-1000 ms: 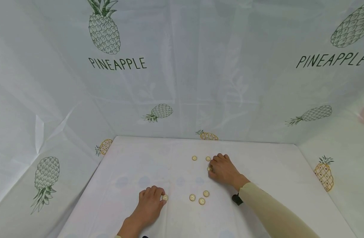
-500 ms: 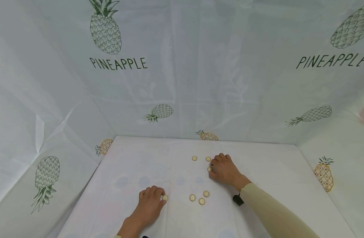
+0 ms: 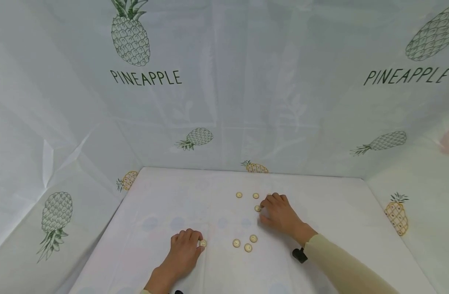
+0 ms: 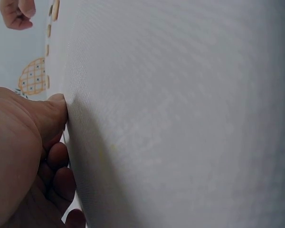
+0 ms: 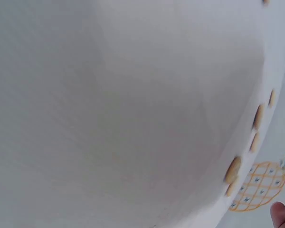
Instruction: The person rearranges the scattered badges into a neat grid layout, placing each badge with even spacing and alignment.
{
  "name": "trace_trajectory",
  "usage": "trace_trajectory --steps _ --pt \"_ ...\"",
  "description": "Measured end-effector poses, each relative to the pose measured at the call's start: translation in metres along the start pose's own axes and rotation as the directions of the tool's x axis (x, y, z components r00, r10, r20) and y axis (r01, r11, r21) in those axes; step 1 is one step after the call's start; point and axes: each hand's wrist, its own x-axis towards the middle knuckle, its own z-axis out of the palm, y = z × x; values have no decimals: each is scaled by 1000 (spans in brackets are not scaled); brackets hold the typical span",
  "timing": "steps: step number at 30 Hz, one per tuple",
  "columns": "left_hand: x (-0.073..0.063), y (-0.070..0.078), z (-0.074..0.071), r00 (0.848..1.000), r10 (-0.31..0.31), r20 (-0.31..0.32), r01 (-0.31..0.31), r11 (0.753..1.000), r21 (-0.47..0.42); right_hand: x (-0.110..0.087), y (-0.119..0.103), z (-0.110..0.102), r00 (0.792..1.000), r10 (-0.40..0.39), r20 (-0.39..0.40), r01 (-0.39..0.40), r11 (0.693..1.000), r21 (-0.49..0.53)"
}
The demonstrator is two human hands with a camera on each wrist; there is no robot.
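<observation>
My left hand [image 3: 184, 251] pinches a small round wooden disc [image 3: 203, 243] between thumb and forefinger, low on the white-covered table. In the left wrist view the left hand [image 4: 19, 147] has its thumb forward and hides that disc. My right hand [image 3: 281, 216] is farther back, thumb and fingers spread. Close to its forefinger lies another pale disc [image 3: 258, 208]. Behind the right fingertips a further disc [image 3: 269, 195] shows only in part. The right wrist view has just the fingertips [image 5: 281, 213] at its right edge.
Two discs lie at the back, a left one [image 3: 239, 195] and a right one [image 3: 255, 196]. Three more form a cluster nearer the front, including a lower disc [image 3: 248, 248]. Pineapple-printed sheeting [image 3: 246, 102] walls the table [image 3: 165, 192] at back and sides.
My right hand has let go of its disc and drawn back slightly to the right, the thumb parting from it. A partly hidden disc now shows behind its fingertips. My left hand keeps its pinch.
</observation>
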Motion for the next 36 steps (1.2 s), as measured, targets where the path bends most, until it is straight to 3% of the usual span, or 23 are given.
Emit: trace_trajectory --steps 6,15,26,36 --pt "0 0 -1 1000 -10 3 10 1000 -1 -17 -19 -4 996 -69 -51 70 997 23" --pt "-1 -1 1 1000 -3 1 3 1000 -9 -43 -43 5 988 -156 12 156 988 2" --pt "-2 -2 3 1000 9 -12 -9 1000 -24 -44 -48 13 976 -217 8 217 973 -81" --pt "-1 -1 3 1000 -11 -3 11 1000 -25 -45 -44 7 977 -211 21 212 974 -84"
